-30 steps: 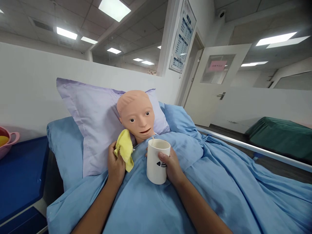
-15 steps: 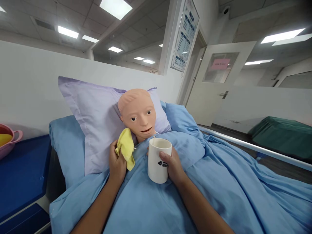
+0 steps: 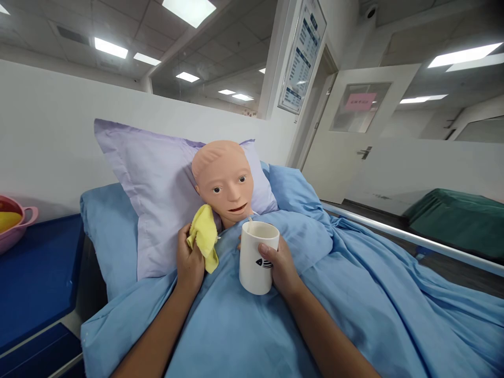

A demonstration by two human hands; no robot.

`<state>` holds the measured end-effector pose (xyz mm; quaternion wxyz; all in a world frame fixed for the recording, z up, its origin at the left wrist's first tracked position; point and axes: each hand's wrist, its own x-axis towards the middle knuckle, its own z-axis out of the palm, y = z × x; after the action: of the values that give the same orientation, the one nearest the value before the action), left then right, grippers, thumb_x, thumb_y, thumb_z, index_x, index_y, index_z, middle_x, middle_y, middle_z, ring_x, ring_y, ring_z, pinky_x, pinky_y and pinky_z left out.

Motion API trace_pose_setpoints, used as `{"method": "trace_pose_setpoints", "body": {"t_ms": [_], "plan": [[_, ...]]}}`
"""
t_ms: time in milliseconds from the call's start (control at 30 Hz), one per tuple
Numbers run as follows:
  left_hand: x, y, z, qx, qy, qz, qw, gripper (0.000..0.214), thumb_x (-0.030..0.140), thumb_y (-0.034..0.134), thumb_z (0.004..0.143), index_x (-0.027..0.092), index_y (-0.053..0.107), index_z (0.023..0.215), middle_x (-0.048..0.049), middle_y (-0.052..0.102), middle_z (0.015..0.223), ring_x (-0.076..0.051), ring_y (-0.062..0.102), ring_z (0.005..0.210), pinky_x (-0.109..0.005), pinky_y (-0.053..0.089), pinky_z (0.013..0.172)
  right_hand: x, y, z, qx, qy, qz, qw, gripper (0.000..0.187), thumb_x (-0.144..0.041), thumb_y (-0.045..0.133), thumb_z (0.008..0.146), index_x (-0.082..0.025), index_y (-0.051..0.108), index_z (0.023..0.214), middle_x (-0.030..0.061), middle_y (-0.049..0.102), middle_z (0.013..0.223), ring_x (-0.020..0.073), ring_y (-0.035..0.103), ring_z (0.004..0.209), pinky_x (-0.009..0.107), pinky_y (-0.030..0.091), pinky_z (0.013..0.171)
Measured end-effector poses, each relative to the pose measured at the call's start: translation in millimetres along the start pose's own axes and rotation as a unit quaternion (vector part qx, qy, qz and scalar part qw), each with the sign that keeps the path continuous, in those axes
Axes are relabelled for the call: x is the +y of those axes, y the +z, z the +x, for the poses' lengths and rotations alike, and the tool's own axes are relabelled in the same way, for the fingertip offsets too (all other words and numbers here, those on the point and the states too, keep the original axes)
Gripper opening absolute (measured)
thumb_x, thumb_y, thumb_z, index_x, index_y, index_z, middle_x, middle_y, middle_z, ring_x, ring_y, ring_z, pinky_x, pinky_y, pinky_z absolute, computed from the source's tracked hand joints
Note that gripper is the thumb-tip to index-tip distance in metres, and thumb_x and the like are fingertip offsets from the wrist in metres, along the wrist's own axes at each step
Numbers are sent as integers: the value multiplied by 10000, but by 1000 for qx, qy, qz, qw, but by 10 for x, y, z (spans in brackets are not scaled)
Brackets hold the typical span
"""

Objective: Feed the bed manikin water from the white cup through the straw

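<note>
A training manikin (image 3: 223, 181) lies in bed with its head on a pale lilac pillow (image 3: 151, 210), its body under a blue quilt (image 3: 232, 331). My left hand (image 3: 189, 262) is closed on a yellow cloth (image 3: 205, 236) beside the manikin's jaw and neck. With my right hand (image 3: 284, 265) I grip a white mug (image 3: 254, 270) that has a black fish-like print. The mug is held above the quilt, just below the manikin's chin. A thin pale straw or stick (image 3: 250, 226) stands in the mug and reaches toward the mouth; whether it touches cannot be seen.
At the left, a pink basin (image 3: 11, 236) with something yellow inside stands on a blue-topped cabinet (image 3: 35, 283). A metal bed rail (image 3: 417, 244) runs along the right side. Behind are a white door (image 3: 315, 157) and a green-covered item (image 3: 460, 223).
The view has shifted very slightly. Both hands keep their hold, with the cloth and the mug in nearly the same places beside the manikin.
</note>
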<state>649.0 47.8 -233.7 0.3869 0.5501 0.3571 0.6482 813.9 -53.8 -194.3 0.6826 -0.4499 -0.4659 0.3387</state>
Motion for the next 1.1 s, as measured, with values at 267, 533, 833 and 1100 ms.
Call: {"method": "trace_pose_setpoints", "body": {"t_ms": [267, 533, 833, 1100], "plan": [[49, -1, -13, -9, -15, -10, 1000, 434, 470, 648, 814, 210, 575, 1153, -47, 659, 1056, -185, 626, 913, -279, 533, 758, 24, -4, -4, -5, -14, 3, 1000, 564, -595, 793, 651, -218, 643, 1042, 48, 694, 881, 235, 647, 791, 384, 542, 737], [41, -8, -16, -9, -5, -7, 1000, 455, 502, 629, 832, 199, 559, 1164, -58, 651, 1064, -194, 628, 928, -311, 536, 804, 133, -30, -83, 44, -89, -1, 995, 583, -568, 793, 663, -233, 613, 1106, 79, 718, 975, 279, 669, 901, 417, 571, 753], [668, 314, 169, -15, 518, 165, 839, 369, 122, 531, 884, 211, 540, 1241, -131, 600, 1323, -242, 542, 1290, -431, 471, 1066, 133, -53, -5, 146, -80, 96, 981, 457, -523, 701, 744, -213, 610, 1067, 40, 707, 808, 236, 668, 697, 363, 545, 611], [592, 682, 241, -145, 579, 311, 740, 292, 94, 438, 919, 189, 651, 1093, -75, 668, 1316, -230, 542, 1334, -543, 297, 1225, 101, -50, 25, 162, -103, 112, 975, 329, -470, 666, 808, -218, 631, 1018, 37, 692, 838, 228, 651, 734, 356, 532, 640]]}}
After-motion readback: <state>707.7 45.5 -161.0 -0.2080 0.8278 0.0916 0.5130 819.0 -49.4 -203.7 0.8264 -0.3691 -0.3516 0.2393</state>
